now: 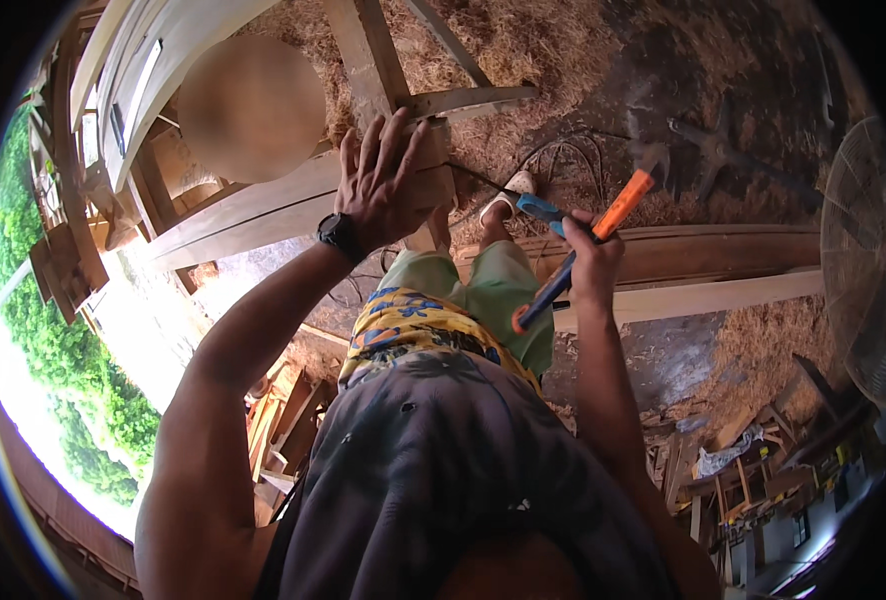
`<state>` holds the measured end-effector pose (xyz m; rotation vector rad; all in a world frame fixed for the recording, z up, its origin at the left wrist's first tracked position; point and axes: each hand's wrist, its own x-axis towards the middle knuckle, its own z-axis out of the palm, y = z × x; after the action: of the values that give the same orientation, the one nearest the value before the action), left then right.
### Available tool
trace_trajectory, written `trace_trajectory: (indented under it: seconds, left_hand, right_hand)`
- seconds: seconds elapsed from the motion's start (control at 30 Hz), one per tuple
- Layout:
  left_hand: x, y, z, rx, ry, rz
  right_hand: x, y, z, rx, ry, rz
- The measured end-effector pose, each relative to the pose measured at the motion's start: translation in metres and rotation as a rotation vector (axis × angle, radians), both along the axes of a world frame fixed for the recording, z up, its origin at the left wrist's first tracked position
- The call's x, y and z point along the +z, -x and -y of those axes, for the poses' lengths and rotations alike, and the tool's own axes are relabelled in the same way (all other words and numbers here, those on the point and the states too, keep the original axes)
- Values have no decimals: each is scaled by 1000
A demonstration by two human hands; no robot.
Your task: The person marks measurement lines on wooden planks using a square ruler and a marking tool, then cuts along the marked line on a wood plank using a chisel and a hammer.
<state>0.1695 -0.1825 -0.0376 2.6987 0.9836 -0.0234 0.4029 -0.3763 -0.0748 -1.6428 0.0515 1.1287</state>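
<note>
My left hand (378,190) lies with fingers spread on the end of a pale wooden beam (263,212), a dark watch on its wrist. Closed around a long blue-and-orange tool handle (618,207), my right hand (593,262) is raised to the right of my legs. The handle slants from upper right to lower left; a dark shape lies beyond its upper end, and I cannot tell whether it is the tool's head. The same hand also holds a blue-handled tool (540,208) with a thin dark shaft, which points toward the beam's end.
Curved pale timbers (153,60) rise at upper left, beside a blurred round area. Wood shavings (533,45) cover much of the floor. A dark cable (588,150) coils near my foot. Long boards (703,262) lie at right, near a large fan (863,260). Scrap wood (288,420) is piled at lower left.
</note>
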Motion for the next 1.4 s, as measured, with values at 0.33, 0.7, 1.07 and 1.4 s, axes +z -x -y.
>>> trace_trajectory:
  seconds: [0.33,0.7,1.07,1.4]
  left_hand:
    - [-39,-139,68,-57,370,108]
    - [-44,-161,40,143,375,127]
    - [-52,-153,40,112,326,58]
    - [-50,-148,37,106,309,51]
  right_hand:
    - [1,-56,-24,202,-240,-13]
    - [20,-50,30,21,-30,91]
    - [16,-41,45,184,116,138]
    - [11,-35,42,234,108,131]
